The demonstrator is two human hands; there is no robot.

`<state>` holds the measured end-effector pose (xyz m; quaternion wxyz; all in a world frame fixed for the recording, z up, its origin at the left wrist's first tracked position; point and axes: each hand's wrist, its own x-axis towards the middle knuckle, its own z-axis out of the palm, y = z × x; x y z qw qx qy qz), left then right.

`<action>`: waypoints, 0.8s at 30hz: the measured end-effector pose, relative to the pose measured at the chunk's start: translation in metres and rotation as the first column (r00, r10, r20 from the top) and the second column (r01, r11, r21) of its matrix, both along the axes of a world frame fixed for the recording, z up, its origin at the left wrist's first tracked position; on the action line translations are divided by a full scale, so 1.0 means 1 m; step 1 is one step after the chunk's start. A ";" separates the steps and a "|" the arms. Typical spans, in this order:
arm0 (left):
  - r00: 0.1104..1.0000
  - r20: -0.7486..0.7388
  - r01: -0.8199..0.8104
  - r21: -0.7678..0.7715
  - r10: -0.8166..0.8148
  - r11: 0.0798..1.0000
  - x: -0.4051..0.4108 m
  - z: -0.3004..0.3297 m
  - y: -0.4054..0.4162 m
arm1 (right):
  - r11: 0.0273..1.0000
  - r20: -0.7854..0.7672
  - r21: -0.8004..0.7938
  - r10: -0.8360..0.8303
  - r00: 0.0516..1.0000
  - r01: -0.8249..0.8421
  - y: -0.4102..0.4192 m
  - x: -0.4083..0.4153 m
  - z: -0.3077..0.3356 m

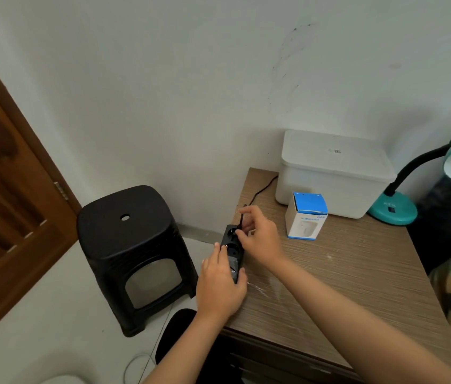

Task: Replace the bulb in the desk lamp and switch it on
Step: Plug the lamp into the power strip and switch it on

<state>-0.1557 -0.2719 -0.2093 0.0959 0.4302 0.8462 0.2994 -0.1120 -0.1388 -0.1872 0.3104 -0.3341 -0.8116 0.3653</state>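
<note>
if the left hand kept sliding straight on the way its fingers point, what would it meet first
Probably the right hand, which pinches a black plug at the far socket of the power strip that the left hand grips. Depth is hard to judge from this one view.

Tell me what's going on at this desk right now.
A person is plugging something in at the desk's left edge. The left hand grips a black power strip, while the right hand pinches a black plug at its far socket. The teal desk lamp stands untouched at the back right, beside a white bin and a small blue-and-white box.
</note>
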 end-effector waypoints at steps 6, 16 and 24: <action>1.000 -0.008 -0.010 0.002 0.010 1.000 0.000 -0.002 0.001 | 0.977 -0.073 -0.186 -0.122 0.990 0.107 0.000 -0.007 -0.006; 1.000 -0.019 -0.015 0.024 0.016 1.000 0.000 -0.003 0.001 | 0.994 -0.048 -0.070 -0.092 0.995 0.088 0.000 -0.007 -0.011; 0.999 -0.027 -0.021 0.038 0.022 0.999 0.001 -0.003 0.001 | 0.997 0.028 -0.047 -0.060 0.998 0.061 -0.003 -0.001 -0.012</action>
